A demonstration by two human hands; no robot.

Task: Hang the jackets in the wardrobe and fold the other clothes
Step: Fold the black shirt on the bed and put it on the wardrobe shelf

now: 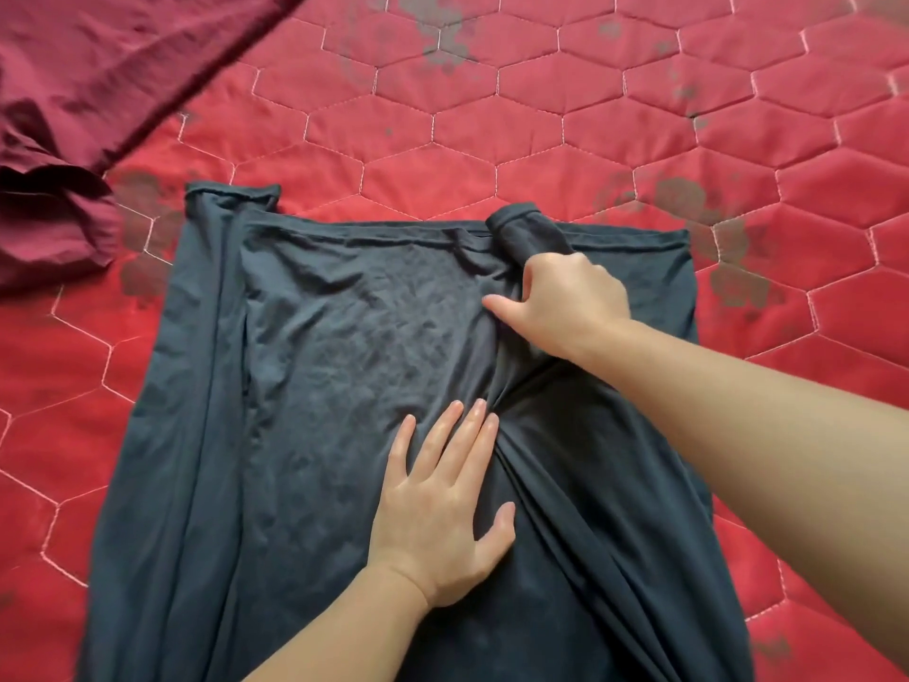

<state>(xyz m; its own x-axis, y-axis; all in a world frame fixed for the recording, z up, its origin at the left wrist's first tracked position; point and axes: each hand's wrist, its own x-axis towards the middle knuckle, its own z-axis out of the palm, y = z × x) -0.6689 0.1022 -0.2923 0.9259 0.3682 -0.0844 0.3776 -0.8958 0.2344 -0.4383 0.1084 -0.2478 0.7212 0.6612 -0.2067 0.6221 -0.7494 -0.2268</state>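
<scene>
Right hand (565, 302) has a closed grip on the sleeve (521, 233) of the dark shirt (344, 361), fingers curled round the bunched cloth near the far hem, thumb sticking out to the side. Left hand (442, 514) is flat, fingers straight, pressing the middle of the shirt — reads as an anchor so the body doesn't slide while the sleeve gets pulled across.

Biggest to smallest:
- red quilted bedspread (541, 115), hexagon stitching, carries everything
- dark shirt spread flat on it, centre of view, left edge already turned in as a long strip, its sleeve end (231, 194) poking past the far hem
- maroon garment (74, 91), top left, apart from the shirt, not yet folded
- gripped sleeve, creases fanning from it toward the left hand

My read: mid-fold, right side being laid inward to match the left. Wardrobe not in view.
</scene>
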